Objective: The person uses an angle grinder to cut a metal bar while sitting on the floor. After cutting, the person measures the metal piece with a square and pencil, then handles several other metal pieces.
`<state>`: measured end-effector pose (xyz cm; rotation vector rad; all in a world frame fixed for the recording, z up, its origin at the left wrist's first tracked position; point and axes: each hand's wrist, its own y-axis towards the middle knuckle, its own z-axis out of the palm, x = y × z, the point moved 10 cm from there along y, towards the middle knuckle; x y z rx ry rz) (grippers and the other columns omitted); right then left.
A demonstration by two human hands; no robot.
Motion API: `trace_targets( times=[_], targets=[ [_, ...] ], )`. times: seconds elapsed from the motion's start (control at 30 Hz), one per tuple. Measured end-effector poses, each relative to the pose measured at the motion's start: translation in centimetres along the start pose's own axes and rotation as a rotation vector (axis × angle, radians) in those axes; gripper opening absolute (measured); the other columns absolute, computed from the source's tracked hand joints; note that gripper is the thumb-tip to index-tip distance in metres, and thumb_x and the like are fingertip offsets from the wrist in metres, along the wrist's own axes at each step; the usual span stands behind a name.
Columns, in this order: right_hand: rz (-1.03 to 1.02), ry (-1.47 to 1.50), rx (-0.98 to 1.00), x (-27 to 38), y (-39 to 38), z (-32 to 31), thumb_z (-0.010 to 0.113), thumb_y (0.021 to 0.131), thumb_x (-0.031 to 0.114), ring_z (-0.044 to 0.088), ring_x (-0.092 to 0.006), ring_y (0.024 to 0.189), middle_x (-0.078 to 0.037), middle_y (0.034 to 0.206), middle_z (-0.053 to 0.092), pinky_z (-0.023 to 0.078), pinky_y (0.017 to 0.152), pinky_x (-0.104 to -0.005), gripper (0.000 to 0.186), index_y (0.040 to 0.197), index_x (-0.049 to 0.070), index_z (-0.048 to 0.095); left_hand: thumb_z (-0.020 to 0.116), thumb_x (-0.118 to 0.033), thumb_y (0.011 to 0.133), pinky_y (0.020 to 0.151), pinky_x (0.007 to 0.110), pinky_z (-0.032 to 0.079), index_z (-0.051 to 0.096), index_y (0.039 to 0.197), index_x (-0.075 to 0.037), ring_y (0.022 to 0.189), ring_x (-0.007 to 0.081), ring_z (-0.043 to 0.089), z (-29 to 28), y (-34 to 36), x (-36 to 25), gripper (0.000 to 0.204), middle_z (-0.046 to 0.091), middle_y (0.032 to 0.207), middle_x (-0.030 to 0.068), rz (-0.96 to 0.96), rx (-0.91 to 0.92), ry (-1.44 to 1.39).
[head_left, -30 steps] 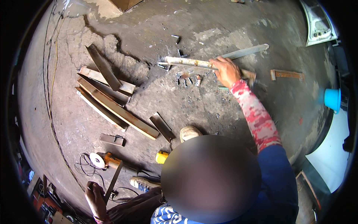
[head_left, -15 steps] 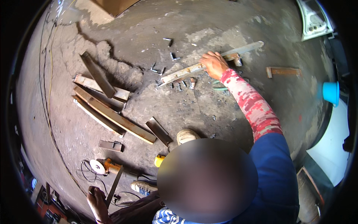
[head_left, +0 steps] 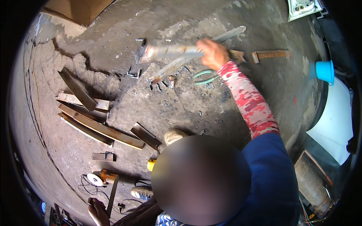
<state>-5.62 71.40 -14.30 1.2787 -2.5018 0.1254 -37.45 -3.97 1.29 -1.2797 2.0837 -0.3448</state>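
Observation:
My right hand (head_left: 214, 54), in a red camouflage sleeve, is closed round a whitish, rust-marked metal bar (head_left: 169, 51), raised off the floor and blurred by motion. Beneath it lies a long grey metal bar (head_left: 230, 34), set diagonally. Green-handled pliers (head_left: 203, 77) and small metal offcuts (head_left: 171, 81) are scattered just below. Down at the lower left, my left hand (head_left: 97, 211) has curled fingers against a thin dark metal strip (head_left: 112, 196), which it appears to grip. Beside that strip rests an orange angle grinder (head_left: 107, 176) with a white disc.
Several rusty metal channels (head_left: 102, 126) are piled on the left. A short rusty angle piece (head_left: 271, 54) and a blue bucket (head_left: 324, 71) are on the right. Cables (head_left: 41, 139) run along the left floor. A cardboard box (head_left: 77, 11) stands far left.
My right hand has lifted the whitish bar off the long grey bar, its far-left end swinging up. The pliers show more fully. The whole view has shifted slightly; my left hand stays low.

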Motion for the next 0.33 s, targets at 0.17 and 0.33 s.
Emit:
trace_targets(
  times=[0.17,0.33],
  targets=[
    [0.632,-0.41,-0.22,-13.4,-7.1,-8.8,0.073,0.085,0.016,0.074,-0.04,0.103,-0.014,0.137,0.065,0.061,0.087,-0.0517,0.048,0.132,0.014,0.068,0.063,-0.015,0.091,0.083,0.046,0.057,0.07,0.103,-0.007,0.12,0.0358,0.065,1.6,1.7,1.8,0.016,0.069,0.117,0.0134,0.184,0.041,0.542],
    [1.173,-0.3,-0.002,-25.0,-15.1,-8.1,0.074,0.09,0.022,0.071,-0.0406,0.118,-0.025,0.143,0.064,0.058,0.099,-0.0504,0.043,0.129,0.007,0.07,0.049,-0.03,0.114,0.056,0.028,0.034,0.052,0.09,-0.01,0.06,0.0077,0.044,2.4,2.8,-3.4,0.031,0.049,0.067,-0.0012,-0.147,-0.077,-0.313]
  ],
)
